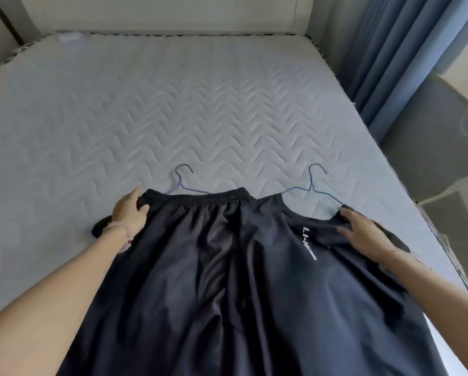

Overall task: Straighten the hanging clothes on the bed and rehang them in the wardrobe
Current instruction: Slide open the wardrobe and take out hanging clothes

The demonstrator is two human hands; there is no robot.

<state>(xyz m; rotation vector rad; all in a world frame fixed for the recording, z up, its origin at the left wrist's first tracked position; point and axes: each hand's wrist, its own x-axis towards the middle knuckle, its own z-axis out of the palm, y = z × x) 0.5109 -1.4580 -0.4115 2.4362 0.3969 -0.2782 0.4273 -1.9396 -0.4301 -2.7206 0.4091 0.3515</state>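
Two dark garments lie side by side on the grey quilted mattress (pixel 173 109). The black trousers (pixel 189 267) with an elastic waistband hang on a purple wire hanger (pixel 182 183). To their right a dark shirt (pixel 336 280) with white lettering sits on a blue wire hanger (pixel 313 183). My left hand (pixel 129 213) grips the left end of the trousers' waistband. My right hand (pixel 363 232) rests with straight fingers on the shirt's right shoulder, near the hanger's arm.
A pale headboard (pixel 173 14) runs along the far end of the bed. Blue curtains (pixel 395 55) hang at the right, with a grey unit (pixel 444 118) beside the bed's right edge. Bare mattress spreads beyond both hanger hooks.
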